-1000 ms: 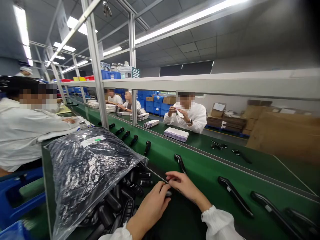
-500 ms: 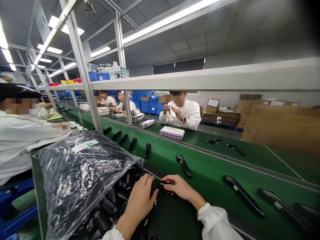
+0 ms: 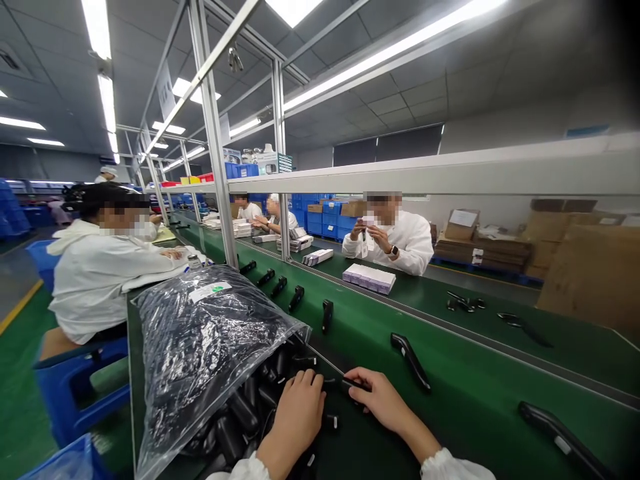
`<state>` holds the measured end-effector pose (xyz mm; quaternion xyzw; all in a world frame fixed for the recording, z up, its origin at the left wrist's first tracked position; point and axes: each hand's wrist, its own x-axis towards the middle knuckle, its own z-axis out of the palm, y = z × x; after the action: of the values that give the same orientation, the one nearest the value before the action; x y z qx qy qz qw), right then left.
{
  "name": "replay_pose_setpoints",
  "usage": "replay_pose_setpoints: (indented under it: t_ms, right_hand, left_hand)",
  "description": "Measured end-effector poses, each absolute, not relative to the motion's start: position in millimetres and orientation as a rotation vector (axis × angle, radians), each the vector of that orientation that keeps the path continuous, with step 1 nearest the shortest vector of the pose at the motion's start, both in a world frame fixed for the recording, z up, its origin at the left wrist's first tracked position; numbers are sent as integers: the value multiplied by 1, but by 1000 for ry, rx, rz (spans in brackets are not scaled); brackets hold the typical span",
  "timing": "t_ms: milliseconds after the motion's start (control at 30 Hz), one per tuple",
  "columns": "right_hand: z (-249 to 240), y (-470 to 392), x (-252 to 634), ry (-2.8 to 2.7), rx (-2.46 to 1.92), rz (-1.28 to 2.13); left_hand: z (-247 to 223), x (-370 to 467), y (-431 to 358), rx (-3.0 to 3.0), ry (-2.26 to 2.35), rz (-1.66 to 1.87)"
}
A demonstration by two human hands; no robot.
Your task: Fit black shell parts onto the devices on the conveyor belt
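My left hand (image 3: 299,410) is curled palm down over the edge of a pile of black plastic parts (image 3: 240,413); what lies under its fingers is hidden. To its right, my right hand (image 3: 377,397) pinches a dark part (image 3: 357,385) between thumb and fingers. A large clear plastic bag (image 3: 215,340) full of dark pieces, with a white label, lies left of the pile. Beyond my hands, black curved handles (image 3: 411,360) rest spaced out along the green belt (image 3: 370,333).
A metal post (image 3: 218,147) and a white shelf beam (image 3: 400,179) stand over the line. Across the belt a person (image 3: 415,240) in white holds a small item near white boxes (image 3: 369,278). Another person (image 3: 115,267) sits at left beside a blue stool (image 3: 75,380).
The view has swung left, so the scene sits farther right. My left hand has closed up its spread thumb and fingers over the pile's edge. My right hand still holds a dark part.
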<state>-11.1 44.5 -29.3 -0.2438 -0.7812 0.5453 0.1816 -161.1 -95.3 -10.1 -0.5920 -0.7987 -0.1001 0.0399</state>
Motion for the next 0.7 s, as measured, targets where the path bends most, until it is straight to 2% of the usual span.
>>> replay_pose_setpoints:
  t_ms: [367, 500, 700]
  right_hand:
    - [-30, 44, -11, -2187, -694, 1556]
    - [-36, 49, -15, -2012, -667, 1655]
    - [-39, 71, -41, -1797, -701, 1452]
  left_hand:
    - [-9, -158, -95, -1876, -2424, -381]
    - [-5, -156, -94, -1823, -2467, -419]
    - [-4, -154, -93, -1812, -2526, -511]
